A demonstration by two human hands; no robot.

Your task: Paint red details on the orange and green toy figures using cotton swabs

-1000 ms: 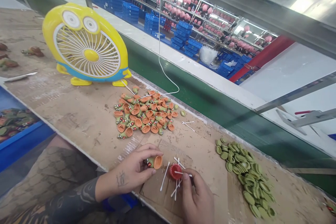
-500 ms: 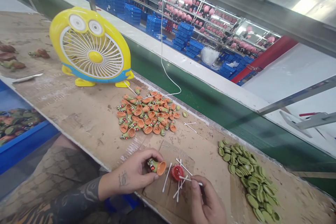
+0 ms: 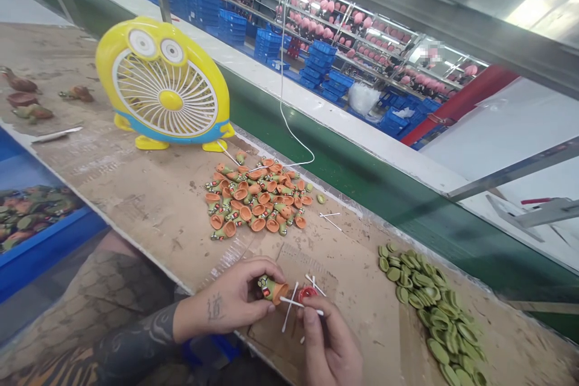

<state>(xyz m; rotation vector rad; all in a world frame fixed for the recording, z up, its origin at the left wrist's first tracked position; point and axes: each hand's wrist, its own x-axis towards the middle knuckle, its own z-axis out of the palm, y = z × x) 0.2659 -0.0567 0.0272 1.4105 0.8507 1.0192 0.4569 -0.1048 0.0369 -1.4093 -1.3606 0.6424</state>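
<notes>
In my left hand (image 3: 239, 295) is a small green-and-orange figurine (image 3: 272, 291) with a flared orange opening, pinched between thumb and fingers. My right hand (image 3: 332, 338) grips a cotton swab (image 3: 301, 306) by its shaft, and the swab's tip is close to the figurine's orange rim; whether they touch I cannot tell. Just behind the right fingers stands a little pot of red paint (image 3: 308, 294), partly hidden by them. Other cotton swabs (image 3: 290, 309) lie on the cardboard around the pot.
Beyond my hands is a pile of similar figurines (image 3: 257, 210). Green oval pieces (image 3: 425, 289) are heaped at the right. A yellow fan (image 3: 106, 66) stands at the back left, its white cord (image 3: 283, 96) running upward. A blue crate (image 3: 54, 238) of parts sits lower left.
My right hand has moved left, bringing the swab from the red paint pot over to the figurine. The left hand still holds the figurine, slightly turned. The view has shifted a little.
</notes>
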